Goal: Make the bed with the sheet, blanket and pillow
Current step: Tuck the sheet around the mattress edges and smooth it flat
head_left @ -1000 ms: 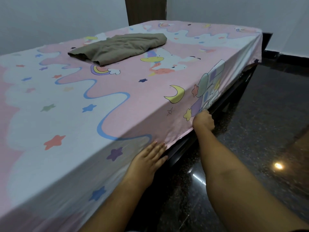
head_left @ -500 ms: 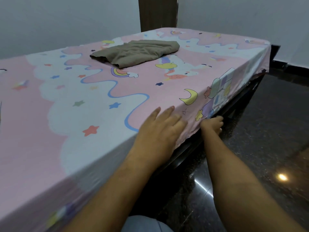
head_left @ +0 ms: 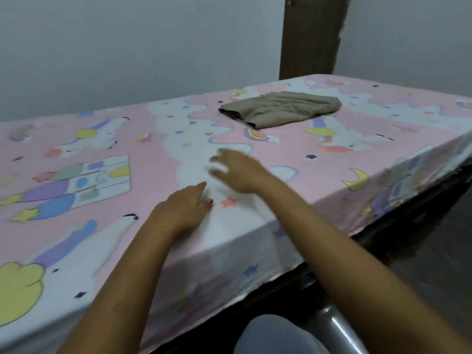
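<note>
Head view: our sheet (head_left: pixel 158 159) lies spread over the bed, and the folded blanket (head_left: pixel 281 108) waits farther back. Left hand (head_left: pixel 182 209) presses flat, right hand (head_left: pixel 237 169) hovers splayed, probably smoothing wrinkles.

Both hands, left hand (head_left: pixel 182 209) and right hand (head_left: pixel 236 171), moved from the edge onto the sheet (head_left: pixel 158 159).

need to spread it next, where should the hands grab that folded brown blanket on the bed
Take the folded brown blanket by its near corner, the layered end pointing towards the person, coming from the near side over the sheet. The stacked edges show there and nothing lies on it. Both the left hand and right hand are open and free.
</note>
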`<state>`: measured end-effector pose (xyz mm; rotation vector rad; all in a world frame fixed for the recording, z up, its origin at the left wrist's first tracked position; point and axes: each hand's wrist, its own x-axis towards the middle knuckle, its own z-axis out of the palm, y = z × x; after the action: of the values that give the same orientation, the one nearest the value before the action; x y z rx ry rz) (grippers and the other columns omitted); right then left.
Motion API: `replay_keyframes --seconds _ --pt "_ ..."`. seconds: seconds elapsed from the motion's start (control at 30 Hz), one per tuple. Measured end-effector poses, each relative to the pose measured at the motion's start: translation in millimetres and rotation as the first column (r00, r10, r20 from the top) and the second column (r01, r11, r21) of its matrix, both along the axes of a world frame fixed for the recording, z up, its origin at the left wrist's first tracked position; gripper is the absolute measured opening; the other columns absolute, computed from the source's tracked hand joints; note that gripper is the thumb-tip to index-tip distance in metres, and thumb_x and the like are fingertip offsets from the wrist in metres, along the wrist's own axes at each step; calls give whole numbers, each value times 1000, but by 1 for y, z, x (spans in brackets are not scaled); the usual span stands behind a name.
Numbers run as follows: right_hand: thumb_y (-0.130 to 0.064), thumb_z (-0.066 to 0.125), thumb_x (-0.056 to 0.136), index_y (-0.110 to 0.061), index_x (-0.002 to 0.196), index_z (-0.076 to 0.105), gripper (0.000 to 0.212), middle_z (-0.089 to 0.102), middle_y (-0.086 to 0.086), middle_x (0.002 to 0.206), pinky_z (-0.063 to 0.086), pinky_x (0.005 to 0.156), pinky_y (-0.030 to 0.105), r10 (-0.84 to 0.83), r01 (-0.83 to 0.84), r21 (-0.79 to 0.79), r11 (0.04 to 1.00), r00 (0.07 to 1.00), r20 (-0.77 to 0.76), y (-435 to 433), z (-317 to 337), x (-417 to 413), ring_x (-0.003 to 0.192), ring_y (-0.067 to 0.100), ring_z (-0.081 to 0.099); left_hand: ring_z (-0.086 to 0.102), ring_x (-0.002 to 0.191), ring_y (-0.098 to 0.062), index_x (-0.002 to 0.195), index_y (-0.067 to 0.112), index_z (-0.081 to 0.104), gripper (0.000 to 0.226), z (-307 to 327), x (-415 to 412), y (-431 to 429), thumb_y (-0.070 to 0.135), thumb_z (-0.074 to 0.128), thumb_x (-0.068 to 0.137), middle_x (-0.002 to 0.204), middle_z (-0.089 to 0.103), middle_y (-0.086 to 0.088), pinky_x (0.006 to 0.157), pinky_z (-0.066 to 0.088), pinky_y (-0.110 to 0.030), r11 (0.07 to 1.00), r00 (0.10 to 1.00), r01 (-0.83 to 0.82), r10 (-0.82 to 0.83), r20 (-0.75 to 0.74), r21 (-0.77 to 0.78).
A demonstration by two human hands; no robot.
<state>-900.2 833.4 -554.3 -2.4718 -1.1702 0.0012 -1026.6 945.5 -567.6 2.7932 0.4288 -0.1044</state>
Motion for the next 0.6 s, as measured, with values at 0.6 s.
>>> replay_keyframes --seconds 0.6 --pt "-57 14 98 -21 150 19 64 14 3 159 12 116 49 -142 146 -348 926 989 35 78 -35 -96 145 25 15 9 145 -12 149 33 18 53 -14 -130 72 51 21 99 158 13 9 117 6 -40 963 969 -247 243 50 107"
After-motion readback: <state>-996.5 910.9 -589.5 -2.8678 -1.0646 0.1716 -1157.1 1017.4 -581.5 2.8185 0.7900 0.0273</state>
